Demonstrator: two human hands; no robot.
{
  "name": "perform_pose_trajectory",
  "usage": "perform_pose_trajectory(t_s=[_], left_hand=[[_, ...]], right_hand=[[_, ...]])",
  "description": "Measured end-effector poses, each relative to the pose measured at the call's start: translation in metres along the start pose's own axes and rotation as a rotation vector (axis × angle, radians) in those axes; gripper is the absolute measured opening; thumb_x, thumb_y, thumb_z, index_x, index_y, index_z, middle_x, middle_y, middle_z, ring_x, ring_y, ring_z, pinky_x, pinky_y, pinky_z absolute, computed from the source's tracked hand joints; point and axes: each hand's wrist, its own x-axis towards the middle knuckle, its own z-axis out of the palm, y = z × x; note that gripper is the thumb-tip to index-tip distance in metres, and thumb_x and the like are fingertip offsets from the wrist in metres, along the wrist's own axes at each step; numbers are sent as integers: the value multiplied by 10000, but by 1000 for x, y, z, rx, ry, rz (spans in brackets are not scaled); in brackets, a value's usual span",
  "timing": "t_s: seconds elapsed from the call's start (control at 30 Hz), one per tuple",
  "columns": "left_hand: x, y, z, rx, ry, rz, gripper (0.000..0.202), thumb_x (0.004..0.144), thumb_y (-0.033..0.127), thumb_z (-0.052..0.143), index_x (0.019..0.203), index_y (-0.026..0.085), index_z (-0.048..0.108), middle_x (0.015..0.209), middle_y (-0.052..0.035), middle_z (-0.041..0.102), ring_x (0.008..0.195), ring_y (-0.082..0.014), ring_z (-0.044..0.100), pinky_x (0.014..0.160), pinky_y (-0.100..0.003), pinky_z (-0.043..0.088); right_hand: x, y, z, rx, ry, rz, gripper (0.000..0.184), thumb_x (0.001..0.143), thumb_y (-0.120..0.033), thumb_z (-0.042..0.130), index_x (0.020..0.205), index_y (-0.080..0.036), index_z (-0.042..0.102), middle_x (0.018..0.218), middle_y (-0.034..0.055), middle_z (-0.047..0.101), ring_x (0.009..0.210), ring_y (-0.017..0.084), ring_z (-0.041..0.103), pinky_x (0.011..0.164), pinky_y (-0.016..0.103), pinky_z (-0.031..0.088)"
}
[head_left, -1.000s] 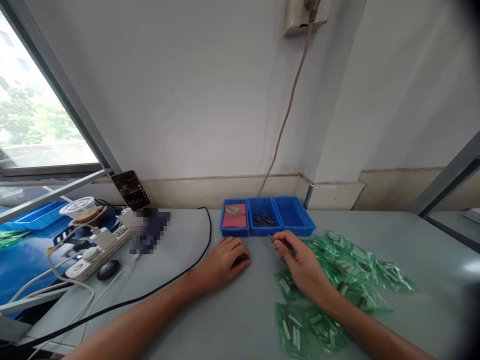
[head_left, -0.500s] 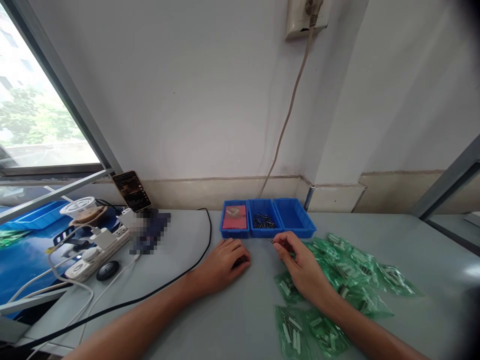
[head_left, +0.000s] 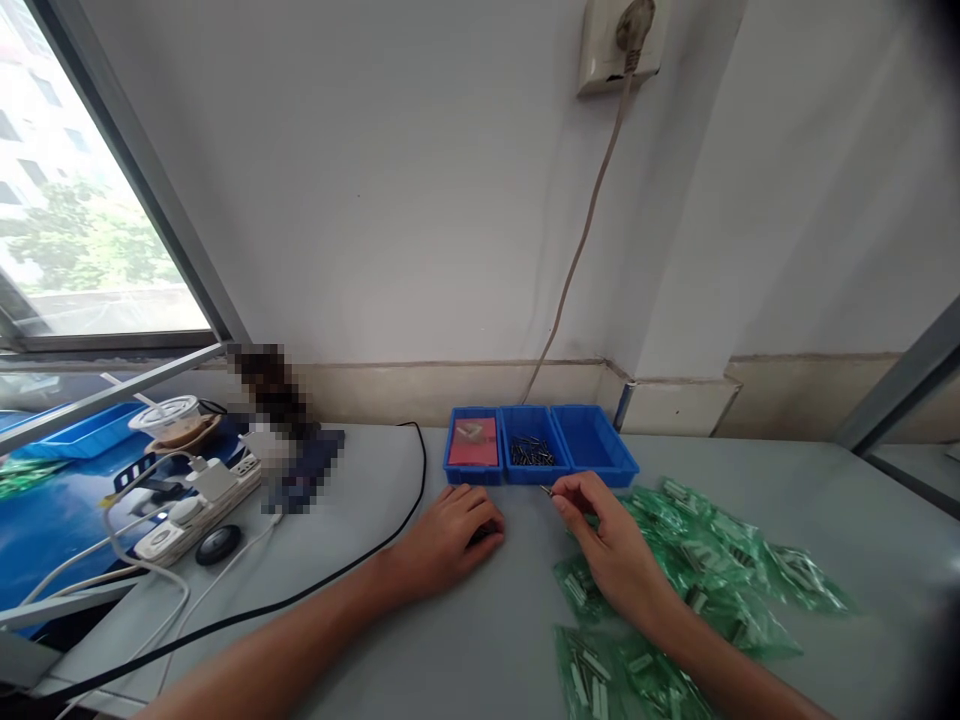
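My right hand [head_left: 600,525] pinches a small metal screw [head_left: 547,490] between thumb and fingertips, just in front of the blue bins. Its tip points left; the rest is hidden by the fingers. My left hand [head_left: 457,530] rests on the table with its fingers curled around something dark that I cannot make out. Ahead of both hands, the middle blue bin [head_left: 515,420] holds a pile of dark screws [head_left: 531,452]. In the left blue bin [head_left: 472,478] lies a pink card [head_left: 474,452] with a small clear bag on it. The right blue bin [head_left: 592,440] shows only its bare floor.
Several green plastic bags [head_left: 720,560] with white and metal parts spread under and beside my right forearm. A black cable [head_left: 300,598] runs past my left forearm. Farther left are a black computer mouse [head_left: 218,544], a power strip [head_left: 169,540] and a lidded cup [head_left: 169,415].
The view has shifted slightly, so everything sits a little lower and farther right. Both hands keep nearly the same pose, and the screw stays pinched in my right fingers.
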Motion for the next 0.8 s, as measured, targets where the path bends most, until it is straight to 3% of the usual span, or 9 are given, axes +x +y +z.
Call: perform_pose_trajectory(t_s=[0.8], left_hand=[[0, -2, 3, 6, 8, 1, 12, 1054, 222, 627, 1053, 223, 615, 1050, -25, 645, 971, -207, 559, 882, -340, 420]], right_hand=[[1, -1, -1, -16, -1, -17, 217, 1082, -411, 495, 1022, -255, 634, 988, 39, 656, 914, 233, 601, 832, 348, 472]])
